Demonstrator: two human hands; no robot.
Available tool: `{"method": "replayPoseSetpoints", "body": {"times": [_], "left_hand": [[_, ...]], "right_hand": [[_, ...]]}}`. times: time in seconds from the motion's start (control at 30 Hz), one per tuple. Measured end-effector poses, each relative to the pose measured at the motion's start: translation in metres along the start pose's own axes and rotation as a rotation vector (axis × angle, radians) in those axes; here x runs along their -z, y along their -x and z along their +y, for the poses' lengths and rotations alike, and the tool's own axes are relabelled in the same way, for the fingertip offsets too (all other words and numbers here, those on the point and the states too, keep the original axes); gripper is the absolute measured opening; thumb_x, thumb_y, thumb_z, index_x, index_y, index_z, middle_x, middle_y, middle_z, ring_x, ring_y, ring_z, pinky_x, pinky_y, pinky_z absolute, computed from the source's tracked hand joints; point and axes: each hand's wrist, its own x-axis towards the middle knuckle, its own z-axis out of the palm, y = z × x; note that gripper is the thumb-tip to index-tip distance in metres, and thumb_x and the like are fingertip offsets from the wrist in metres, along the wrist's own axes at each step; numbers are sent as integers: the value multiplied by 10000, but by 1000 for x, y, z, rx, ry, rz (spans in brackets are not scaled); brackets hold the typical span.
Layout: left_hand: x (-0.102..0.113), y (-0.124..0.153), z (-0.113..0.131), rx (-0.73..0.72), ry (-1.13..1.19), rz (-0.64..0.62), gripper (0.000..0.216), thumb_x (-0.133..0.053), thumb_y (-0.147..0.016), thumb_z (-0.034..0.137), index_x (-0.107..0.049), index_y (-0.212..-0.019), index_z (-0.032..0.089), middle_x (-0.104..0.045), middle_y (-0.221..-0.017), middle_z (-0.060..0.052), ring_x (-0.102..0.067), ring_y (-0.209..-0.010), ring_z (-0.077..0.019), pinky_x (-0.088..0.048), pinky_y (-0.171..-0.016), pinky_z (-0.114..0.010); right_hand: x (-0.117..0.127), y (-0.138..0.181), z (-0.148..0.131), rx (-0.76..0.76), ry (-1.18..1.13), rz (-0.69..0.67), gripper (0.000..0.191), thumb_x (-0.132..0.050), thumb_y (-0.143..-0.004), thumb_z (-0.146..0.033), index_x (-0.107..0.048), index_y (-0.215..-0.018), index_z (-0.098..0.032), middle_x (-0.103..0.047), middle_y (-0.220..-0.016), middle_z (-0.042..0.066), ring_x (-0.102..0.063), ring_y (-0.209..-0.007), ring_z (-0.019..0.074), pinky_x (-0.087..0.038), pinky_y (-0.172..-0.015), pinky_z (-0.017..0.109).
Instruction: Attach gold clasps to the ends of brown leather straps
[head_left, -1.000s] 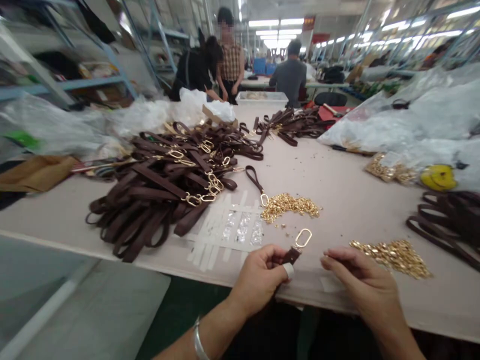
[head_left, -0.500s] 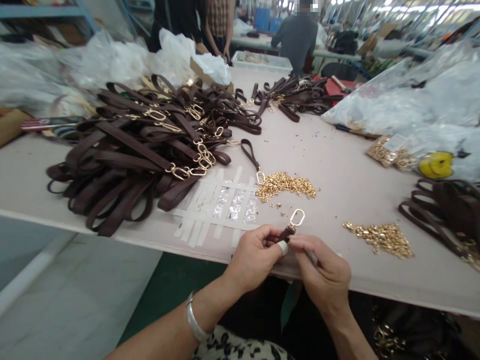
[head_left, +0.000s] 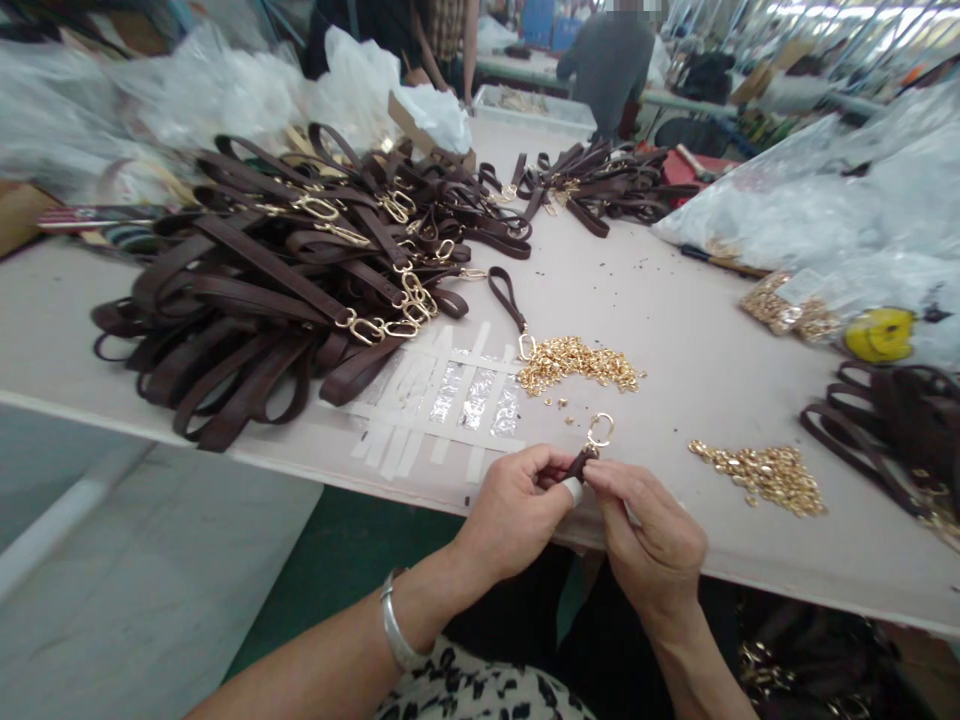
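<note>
At the near edge of the counter (head_left: 675, 330), the left hand (head_left: 517, 510) and right hand (head_left: 652, 540) both pinch a brown strap end (head_left: 576, 463) with its gold ring (head_left: 599, 430). If either grip loosens, the strap may fall below the counter.

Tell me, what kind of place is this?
Most likely a factory workshop where bag straps are put together. A big pile of brown straps covers the long table, heaps of gold rings lie beside it, and other people work at more tables behind.
</note>
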Motion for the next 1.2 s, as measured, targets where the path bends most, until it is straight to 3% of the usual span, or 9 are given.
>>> {"method": "replayPoseSetpoints", "body": {"times": [0.33, 0.8, 0.9, 1.03, 1.2], "left_hand": [[0, 0, 0, 25, 9, -8, 221, -564, -783, 101, -711, -939, 151, -714, -863, -22, -619, -763, -134, -476, -706, -233], [2, 5, -1, -116, -168, -13, 305, -513, -828, 54, -704, -1026, 187, -709, -988, -28, -633, -928, -169, -478, -853, -280], [3, 8, -6, -172, -243, 25, 342, -508, -819, 29, -705, -1040, 199, -697, -976, -20, -623, -933, -163, -469, -854, -275], [5, 6, -6, -195, -250, -5, 340, -523, -813, 34, -702, -1046, 206, -700, -993, -14, -629, -943, -163, -473, -866, -272], [5, 3, 8, -24, -223, -122, 218, -580, -874, 227, -705, -1053, 235, -732, -981, -1, -665, -927, -184, -520, -827, -260]], "right_hand": [[4, -6, 5, -135, -53, -31, 154, -644, -868, -174, -677, -992, -259, -721, -929, 9, -680, -837, 168, -544, -774, 296], [-3, 7, 0, -425, -190, 73, 118, -720, -817, -247, -666, -920, -228, -702, -856, 2, -671, -793, 147, -539, -750, 258], [-4, 4, -5, -524, -331, 87, 179, -734, -799, -249, -629, -939, -212, -671, -838, 5, -662, -758, 145, -556, -717, 263], [-6, -2, -5, -663, -613, 132, 409, -779, -747, -234, -547, -1084, -232, -672, -891, 2, -671, -809, 148, -562, -747, 275], [1, -4, -11, -745, -798, 91, 493, -768, -749, -183, -494, -1153, -251, -675, -832, -38, -660, -790, 123, -527, -748, 245]]}}
